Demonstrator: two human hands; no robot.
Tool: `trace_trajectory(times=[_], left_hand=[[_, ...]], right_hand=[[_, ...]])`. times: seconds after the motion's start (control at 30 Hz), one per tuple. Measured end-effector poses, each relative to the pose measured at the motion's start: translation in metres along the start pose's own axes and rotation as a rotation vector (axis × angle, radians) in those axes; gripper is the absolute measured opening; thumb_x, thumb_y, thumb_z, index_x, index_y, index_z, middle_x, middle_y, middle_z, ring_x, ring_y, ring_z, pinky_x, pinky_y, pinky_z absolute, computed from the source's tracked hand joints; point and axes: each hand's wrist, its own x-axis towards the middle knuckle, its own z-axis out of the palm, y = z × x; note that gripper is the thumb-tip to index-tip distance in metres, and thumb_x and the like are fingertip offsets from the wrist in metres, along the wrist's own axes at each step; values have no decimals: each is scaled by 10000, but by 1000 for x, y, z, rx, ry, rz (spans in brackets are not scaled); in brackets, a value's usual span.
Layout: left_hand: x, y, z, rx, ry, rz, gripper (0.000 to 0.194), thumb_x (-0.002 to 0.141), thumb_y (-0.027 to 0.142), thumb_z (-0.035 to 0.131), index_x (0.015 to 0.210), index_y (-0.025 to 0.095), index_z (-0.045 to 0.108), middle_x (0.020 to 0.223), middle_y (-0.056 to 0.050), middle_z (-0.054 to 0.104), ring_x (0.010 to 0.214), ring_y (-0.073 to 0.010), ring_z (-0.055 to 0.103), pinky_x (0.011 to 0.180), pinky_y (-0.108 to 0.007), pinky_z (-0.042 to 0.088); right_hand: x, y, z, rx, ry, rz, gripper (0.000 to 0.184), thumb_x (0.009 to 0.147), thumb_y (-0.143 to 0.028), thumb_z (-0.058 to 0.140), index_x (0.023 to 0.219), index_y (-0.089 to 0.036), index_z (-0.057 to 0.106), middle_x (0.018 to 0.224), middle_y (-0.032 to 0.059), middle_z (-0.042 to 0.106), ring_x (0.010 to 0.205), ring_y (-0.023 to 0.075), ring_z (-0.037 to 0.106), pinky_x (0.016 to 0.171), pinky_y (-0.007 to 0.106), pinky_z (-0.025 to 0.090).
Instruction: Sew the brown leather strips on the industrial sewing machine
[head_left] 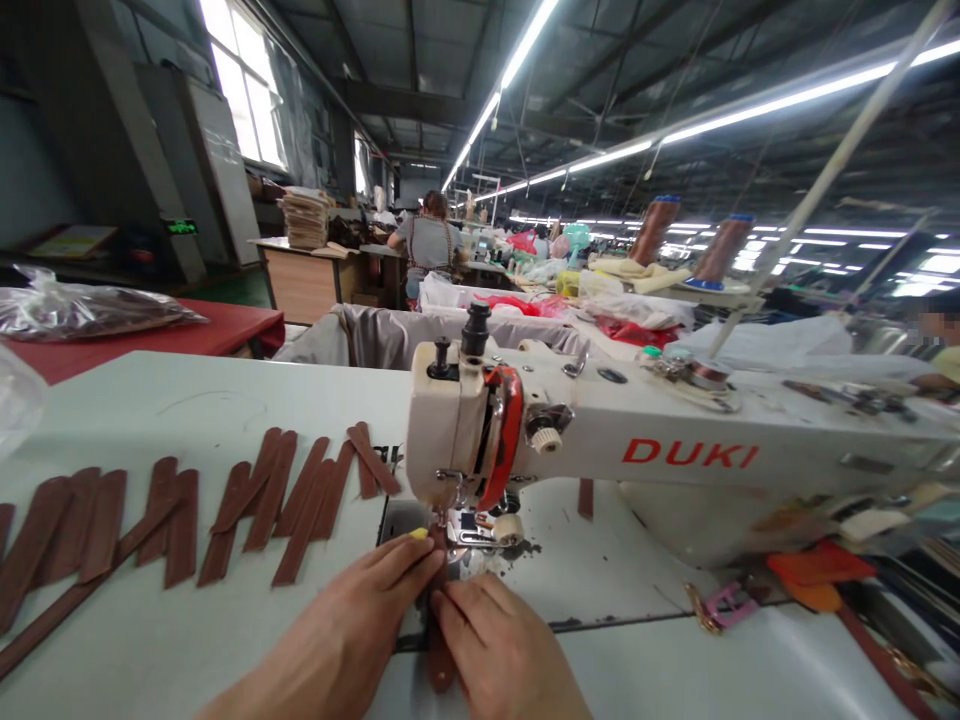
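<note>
A brown leather-like strip (441, 668) lies lengthwise under the needle area of a white sewing machine (600, 420). My left hand (360, 615) presses its closed fingertips on the strip's left edge, close to the presser foot (441, 520). Something small and yellow (418, 534) shows at one of its fingertips. Nearer to me, my right hand (510, 645) grips the strip from the right, fingers bent together. The needle tip is too small to make out. Left of the machine, several similar brown strips (180, 530) with rounded ends lie overlapping in a loose row.
Pink-handled thread snips (727, 605) and an orange-red piece (817, 570) lie at the right. A clear plastic bag (82, 305) rests on a red-covered table (232, 325). Thread cones (652, 230) stand behind the machine. Farther back, a person (433, 240) sits facing away.
</note>
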Motion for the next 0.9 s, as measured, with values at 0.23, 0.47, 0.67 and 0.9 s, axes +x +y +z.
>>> trace_trajectory(times=[0.23, 0.47, 0.67, 0.9], left_hand=[[7, 3, 4, -52, 69, 42, 504, 794, 54, 409, 1273, 168, 515, 1210, -112, 652, 1128, -196, 640, 981, -264, 504], [9, 7, 2, -110, 30, -3, 431, 829, 49, 384, 1213, 148, 552, 1116, -121, 681, 993, -208, 692, 879, -262, 573], [7, 9, -2, -158, -72, -65, 367, 945, 107, 335, 1235, 180, 546, 1122, -104, 670, 945, -194, 694, 839, -267, 580], [8, 6, -1, -134, -119, -66, 461, 887, 47, 350, 1298, 177, 514, 1170, -100, 666, 1007, -194, 684, 914, -275, 553]], right_hand=[[-6, 5, 5, 57, -67, 64, 291, 897, -104, 491, 1142, -116, 647, 995, 113, 686, 894, 248, 653, 858, 362, 574], [8, -7, -17, 65, 72, 59, 338, 762, -376, 742, 979, -120, 705, 899, 93, 705, 764, 269, 669, 695, 381, 624], [-16, 13, -48, -19, 46, 103, 241, 894, -125, 516, 1072, -182, 668, 1023, 86, 683, 875, 203, 666, 769, 299, 595], [-44, 43, -61, -127, 29, 158, 245, 922, -105, 476, 1087, -168, 645, 989, 96, 669, 891, 192, 658, 783, 291, 582]])
